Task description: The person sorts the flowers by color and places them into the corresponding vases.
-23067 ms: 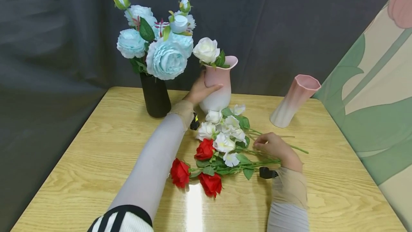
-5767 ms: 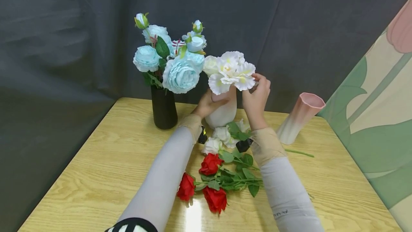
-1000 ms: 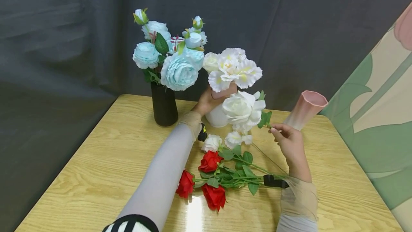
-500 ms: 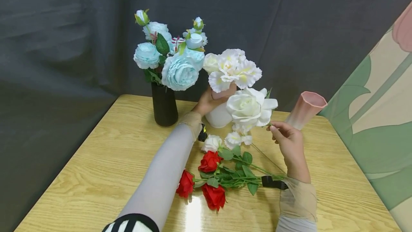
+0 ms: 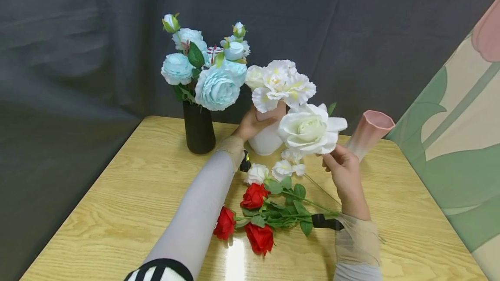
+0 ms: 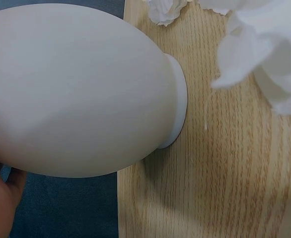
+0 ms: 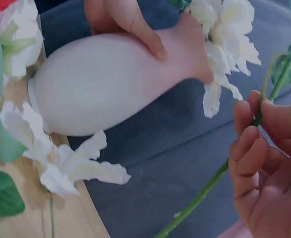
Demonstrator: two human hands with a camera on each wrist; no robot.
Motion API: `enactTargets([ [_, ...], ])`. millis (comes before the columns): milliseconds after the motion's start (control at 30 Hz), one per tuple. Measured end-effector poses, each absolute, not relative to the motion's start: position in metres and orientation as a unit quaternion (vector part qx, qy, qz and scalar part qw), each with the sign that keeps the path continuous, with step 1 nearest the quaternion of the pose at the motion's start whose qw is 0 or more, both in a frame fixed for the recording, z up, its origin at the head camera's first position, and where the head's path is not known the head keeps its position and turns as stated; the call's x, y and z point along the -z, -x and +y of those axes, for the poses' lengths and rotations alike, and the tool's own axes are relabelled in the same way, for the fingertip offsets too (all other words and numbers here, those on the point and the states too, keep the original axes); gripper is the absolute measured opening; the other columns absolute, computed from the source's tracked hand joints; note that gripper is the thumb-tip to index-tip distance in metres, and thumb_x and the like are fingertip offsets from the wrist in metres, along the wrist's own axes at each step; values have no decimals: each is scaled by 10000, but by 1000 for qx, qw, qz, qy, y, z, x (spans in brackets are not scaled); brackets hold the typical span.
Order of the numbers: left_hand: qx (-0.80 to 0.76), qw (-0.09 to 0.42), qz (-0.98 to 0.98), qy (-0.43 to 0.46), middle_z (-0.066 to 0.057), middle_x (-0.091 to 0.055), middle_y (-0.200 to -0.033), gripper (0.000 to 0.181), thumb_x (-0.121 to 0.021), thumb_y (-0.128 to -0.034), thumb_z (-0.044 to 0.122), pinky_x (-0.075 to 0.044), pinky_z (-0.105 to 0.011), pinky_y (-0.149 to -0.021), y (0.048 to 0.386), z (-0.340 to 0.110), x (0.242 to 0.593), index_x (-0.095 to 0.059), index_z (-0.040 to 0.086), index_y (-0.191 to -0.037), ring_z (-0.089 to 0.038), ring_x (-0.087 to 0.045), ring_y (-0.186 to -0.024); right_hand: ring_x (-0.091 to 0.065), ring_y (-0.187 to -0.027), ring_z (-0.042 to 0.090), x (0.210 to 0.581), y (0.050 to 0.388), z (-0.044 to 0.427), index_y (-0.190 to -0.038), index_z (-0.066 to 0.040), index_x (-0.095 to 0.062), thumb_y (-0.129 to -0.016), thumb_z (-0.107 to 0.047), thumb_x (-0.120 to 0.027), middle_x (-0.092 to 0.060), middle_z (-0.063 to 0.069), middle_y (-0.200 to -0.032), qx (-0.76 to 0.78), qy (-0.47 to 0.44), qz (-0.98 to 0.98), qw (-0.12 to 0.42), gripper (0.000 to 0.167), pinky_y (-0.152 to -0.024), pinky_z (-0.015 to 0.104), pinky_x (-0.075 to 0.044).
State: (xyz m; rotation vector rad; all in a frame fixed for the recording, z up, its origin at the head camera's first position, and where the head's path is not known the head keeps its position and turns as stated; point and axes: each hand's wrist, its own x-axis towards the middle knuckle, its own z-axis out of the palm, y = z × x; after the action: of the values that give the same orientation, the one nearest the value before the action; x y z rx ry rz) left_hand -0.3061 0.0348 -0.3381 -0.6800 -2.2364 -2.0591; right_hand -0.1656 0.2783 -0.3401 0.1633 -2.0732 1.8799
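Observation:
My left hand (image 5: 251,125) grips the neck of a pink-and-white vase (image 5: 267,140), which stands upright at the back of the table. White ruffled flowers (image 5: 285,85) and a white rose (image 5: 254,77) fill its mouth. In front and to the right, my right hand (image 5: 345,177) holds up a large white artificial rose (image 5: 310,128). The right wrist view shows thumb and fingers pinching its green stem (image 7: 195,201), whose lower end runs out of view. Its bloom faces the head camera and overlaps the vase's right side.
Red roses (image 5: 259,237) and more white flowers (image 5: 283,169) lie on the table in front of the vase. A black vase (image 5: 199,129) of pale blue flowers (image 5: 218,88) stands left. A pink ribbed vase (image 5: 371,129) leans at right.
Earlier, a single white rose was in the vase; ruffled white flowers have joined it. Over the last second, the held rose has turned toward the camera and shifted right. My left hand stays put.

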Motion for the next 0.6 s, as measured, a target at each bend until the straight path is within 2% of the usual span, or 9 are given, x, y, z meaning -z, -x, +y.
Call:
enactTargets([
  [67,664,15,-715,217,-180,-323,-1587,835,-699,-886,2,-269,-383,-1231,307,35,338,-198,8,-1554,-305,-329,-1468,-518,-627,59,339,165,275,-890,-284,-693,-978,20,-548,-645,-142,-735,-655,-61,-736,156,348,-555,189,-420],
  [267,666,9,-710,229,-179,-295,-1602,854,-694,-881,-13,-261,-383,-1235,307,36,340,-176,4,-1560,-305,-300,-1485,-512,-631,87,333,161,262,-914,-253,-674,-1005,9,-507,-656,-125,-756,-654,-68,-739,147,324,-561,209,-426],
  [433,660,31,-713,235,-167,-279,-1608,886,-711,-880,19,-240,-398,-1242,315,37,342,-150,22,-1566,-297,-281,-1493,-510,-631,96,323,166,252,-945,-9,-615,-1019,-3,-491,-678,-101,-818,-649,-104,-738,150,144,-571,234,-419],
  [500,655,38,-718,231,-140,-283,-1610,892,-719,-884,39,-237,-380,-1243,319,39,349,-147,45,-1568,-270,-282,-1495,-510,-629,97,321,169,249,-946,79,-562,-1023,-5,-483,-681,-95,-832,-649,-116,-736,154,139,-571,239,-405],
  [600,650,41,-725,222,-96,-305,-1603,884,-726,-890,62,-247,-340,-1236,327,41,357,-160,83,-1568,-225,-298,-1487,-507,-629,106,316,174,245,-963,134,-540,-1024,1,-474,-676,-76,-833,-655,-132,-725,166,160,-566,236,-391],
])
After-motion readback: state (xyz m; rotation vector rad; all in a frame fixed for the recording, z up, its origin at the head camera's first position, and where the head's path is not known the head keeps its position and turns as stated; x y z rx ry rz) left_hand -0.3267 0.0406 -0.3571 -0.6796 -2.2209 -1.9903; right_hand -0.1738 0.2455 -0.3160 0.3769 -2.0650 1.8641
